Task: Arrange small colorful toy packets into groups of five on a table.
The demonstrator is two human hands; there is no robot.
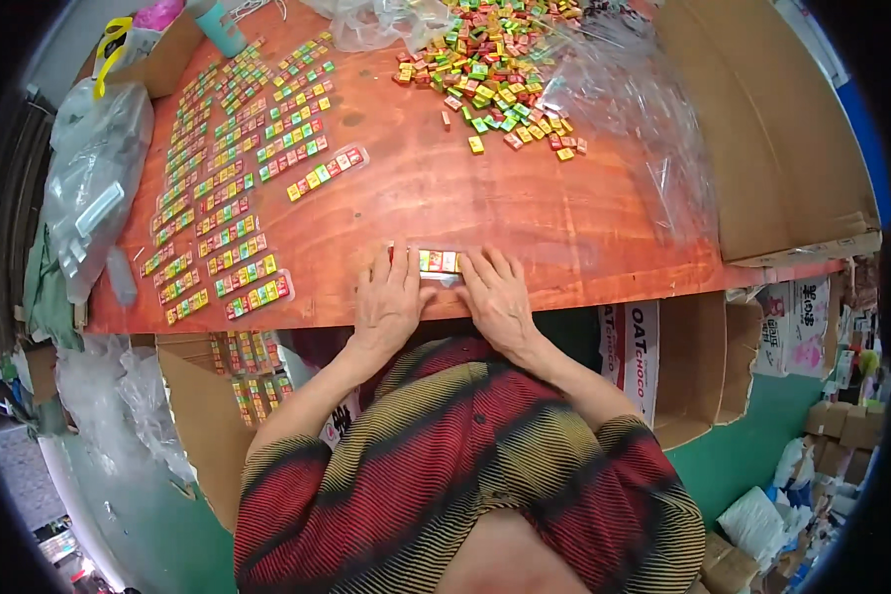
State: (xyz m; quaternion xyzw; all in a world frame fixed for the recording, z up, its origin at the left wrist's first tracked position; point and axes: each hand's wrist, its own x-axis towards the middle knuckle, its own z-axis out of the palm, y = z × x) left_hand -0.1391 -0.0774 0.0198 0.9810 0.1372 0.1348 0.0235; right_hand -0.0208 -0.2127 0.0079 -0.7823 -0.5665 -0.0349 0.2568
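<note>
At the table's near edge, a short row of small coloured boxes point(440, 261) lies between my hands, with clear plastic along its near side. My left hand point(390, 299) covers the row's left end, fingers pointing away and thumb turned inward. Over the right end, my right hand point(497, 300) is placed the same way, gripping the row together with the left. The fingers hide both ends. To the left lies a finished-looking strip of boxes in a clear tray point(327, 172), apart from my hands.
Many similar strips point(230, 220) cover the table's left side. A heap of loose small boxes point(495, 69) lies at the far middle, beside crumpled clear plastic point(629, 109). A large cardboard box point(762, 129) stands right. Below the edge are open cartons point(691, 371); a plastic bag point(94, 168) hangs left.
</note>
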